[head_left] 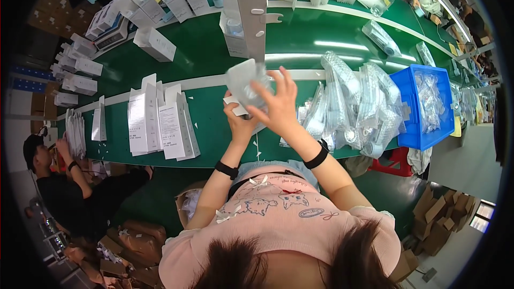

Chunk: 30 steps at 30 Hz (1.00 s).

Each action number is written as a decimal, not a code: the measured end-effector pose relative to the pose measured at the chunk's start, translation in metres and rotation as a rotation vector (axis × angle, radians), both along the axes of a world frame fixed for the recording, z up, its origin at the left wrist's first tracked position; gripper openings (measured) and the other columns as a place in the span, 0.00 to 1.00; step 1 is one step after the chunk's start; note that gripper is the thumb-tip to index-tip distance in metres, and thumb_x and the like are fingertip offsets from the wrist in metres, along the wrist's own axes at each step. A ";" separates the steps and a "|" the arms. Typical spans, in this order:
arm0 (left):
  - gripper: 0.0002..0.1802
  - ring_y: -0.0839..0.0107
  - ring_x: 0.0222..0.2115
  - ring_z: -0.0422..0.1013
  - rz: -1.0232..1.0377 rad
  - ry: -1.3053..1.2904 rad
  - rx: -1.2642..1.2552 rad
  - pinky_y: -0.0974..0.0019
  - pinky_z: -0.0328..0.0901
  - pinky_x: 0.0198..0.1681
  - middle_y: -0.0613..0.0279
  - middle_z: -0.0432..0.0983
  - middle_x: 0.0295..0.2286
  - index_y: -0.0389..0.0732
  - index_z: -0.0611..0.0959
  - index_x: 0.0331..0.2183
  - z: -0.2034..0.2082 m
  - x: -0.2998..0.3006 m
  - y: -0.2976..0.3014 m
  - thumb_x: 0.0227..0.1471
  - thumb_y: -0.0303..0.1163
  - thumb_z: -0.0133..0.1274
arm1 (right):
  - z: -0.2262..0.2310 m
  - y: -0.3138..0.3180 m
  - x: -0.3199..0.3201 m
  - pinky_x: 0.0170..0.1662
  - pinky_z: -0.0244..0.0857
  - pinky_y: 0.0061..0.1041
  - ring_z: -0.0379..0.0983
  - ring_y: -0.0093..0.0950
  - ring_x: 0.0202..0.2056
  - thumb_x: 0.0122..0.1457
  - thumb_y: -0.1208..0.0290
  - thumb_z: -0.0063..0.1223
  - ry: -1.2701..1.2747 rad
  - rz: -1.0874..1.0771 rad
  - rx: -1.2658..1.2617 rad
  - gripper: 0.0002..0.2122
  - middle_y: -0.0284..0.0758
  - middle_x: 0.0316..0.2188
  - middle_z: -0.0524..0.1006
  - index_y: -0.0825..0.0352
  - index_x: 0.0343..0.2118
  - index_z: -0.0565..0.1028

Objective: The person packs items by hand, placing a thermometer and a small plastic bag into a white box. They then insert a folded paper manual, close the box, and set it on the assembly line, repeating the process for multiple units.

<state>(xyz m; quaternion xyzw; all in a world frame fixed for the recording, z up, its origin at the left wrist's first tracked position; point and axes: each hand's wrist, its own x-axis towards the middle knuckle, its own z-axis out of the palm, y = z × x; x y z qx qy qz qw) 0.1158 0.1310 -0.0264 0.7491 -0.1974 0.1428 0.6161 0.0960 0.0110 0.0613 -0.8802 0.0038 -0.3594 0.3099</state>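
Above the near edge of the green bench, my left hand [240, 128] is closed round the lower part of a small white carton [233, 105]. A whitish, translucent piece [244, 80] stands up at the carton's top, blurred; whether it is a flap or a plastic-wrapped item I cannot tell. My right hand [281, 101] has its fingers spread, the fingertips and thumb against this piece and the carton's side. To the left, several flat-sided white cartons [176, 123] stand in a group. On the right lies a pile of bubble-wrapped items [350, 96] in clear bags.
A blue bin [447, 123] with small clear bags stands right of the pile. A perforated metal post [251, 16] rises beyond my hands. Open white boxes [154, 44] line the conveyor belt [198, 37]. Another person [59, 182] works at the left.
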 end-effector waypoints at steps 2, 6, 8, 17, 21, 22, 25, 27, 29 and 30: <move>0.41 0.53 0.48 0.54 0.024 0.016 0.042 0.59 0.52 0.50 0.42 0.49 0.49 0.42 0.54 0.35 -0.005 -0.002 0.013 0.24 0.30 0.67 | 0.002 -0.002 -0.014 0.48 0.52 0.35 0.59 0.41 0.42 0.39 0.72 0.57 0.150 0.170 -0.238 0.22 0.41 0.41 0.62 0.67 0.40 0.66; 0.44 0.49 0.48 0.54 -0.132 0.032 0.143 0.55 0.54 0.49 0.39 0.47 0.49 0.44 0.53 0.39 -0.015 -0.023 0.042 0.24 0.31 0.67 | -0.061 -0.039 -0.030 0.42 0.56 0.38 0.61 0.38 0.40 0.41 0.73 0.52 0.262 0.047 0.027 0.18 0.40 0.36 0.66 0.65 0.39 0.67; 0.43 0.49 0.48 0.54 -0.112 0.069 0.141 0.56 0.55 0.49 0.40 0.47 0.49 0.44 0.54 0.40 -0.011 -0.031 0.050 0.25 0.31 0.67 | -0.085 -0.046 -0.035 0.40 0.58 0.38 0.63 0.37 0.38 0.42 0.74 0.51 0.414 0.041 -0.002 0.16 0.39 0.34 0.67 0.64 0.38 0.68; 0.18 0.64 0.33 0.65 0.004 -0.010 0.343 0.66 0.60 0.36 0.48 0.62 0.41 0.37 0.75 0.28 0.036 -0.023 0.061 0.30 0.31 0.62 | -0.105 -0.055 -0.046 0.33 0.63 0.29 0.66 0.35 0.33 0.41 0.78 0.52 0.774 0.252 -0.216 0.18 0.36 0.30 0.68 0.64 0.38 0.67; 0.09 0.72 0.20 0.62 0.103 0.109 0.292 0.71 0.57 0.24 0.55 0.69 0.28 0.34 0.76 0.19 0.049 -0.015 0.059 0.31 0.27 0.60 | -0.031 -0.044 -0.045 0.31 0.64 0.27 0.66 0.35 0.29 0.41 0.79 0.51 0.349 0.291 0.351 0.15 0.37 0.27 0.68 0.65 0.36 0.67; 0.09 0.75 0.16 0.60 0.139 0.159 0.274 0.73 0.55 0.20 0.59 0.70 0.23 0.33 0.76 0.16 0.052 -0.013 0.057 0.31 0.26 0.59 | -0.010 -0.033 -0.046 0.31 0.63 0.25 0.66 0.33 0.29 0.42 0.81 0.51 0.167 0.269 0.605 0.14 0.37 0.26 0.68 0.65 0.34 0.67; 0.08 0.79 0.14 0.56 0.113 0.212 0.239 0.75 0.50 0.17 0.64 0.68 0.18 0.34 0.76 0.16 0.052 -0.005 0.055 0.32 0.26 0.59 | 0.006 -0.015 -0.041 0.32 0.63 0.25 0.66 0.32 0.30 0.42 0.82 0.51 -0.067 0.327 0.612 0.11 0.38 0.27 0.67 0.65 0.31 0.68; 0.08 0.81 0.14 0.54 0.093 0.232 0.224 0.76 0.47 0.16 0.66 0.66 0.16 0.34 0.76 0.17 0.054 -0.001 0.054 0.32 0.25 0.58 | 0.003 -0.007 -0.037 0.33 0.63 0.25 0.66 0.32 0.32 0.42 0.82 0.51 -0.112 0.406 0.369 0.10 0.39 0.28 0.67 0.65 0.29 0.69; 0.08 0.77 0.15 0.60 0.082 0.330 0.242 0.74 0.53 0.18 0.64 0.68 0.17 0.33 0.75 0.16 0.057 0.000 0.055 0.31 0.25 0.58 | -0.009 0.001 -0.034 0.38 0.63 0.30 0.66 0.34 0.35 0.43 0.74 0.53 0.094 0.591 -0.140 0.11 0.37 0.31 0.67 0.65 0.32 0.69; 0.09 0.75 0.15 0.63 0.080 0.380 0.252 0.73 0.56 0.19 0.62 0.69 0.17 0.32 0.75 0.16 0.058 0.001 0.056 0.31 0.25 0.59 | -0.012 0.004 -0.032 0.38 0.63 0.30 0.66 0.34 0.35 0.43 0.74 0.53 0.092 0.589 -0.139 0.11 0.37 0.31 0.67 0.65 0.32 0.69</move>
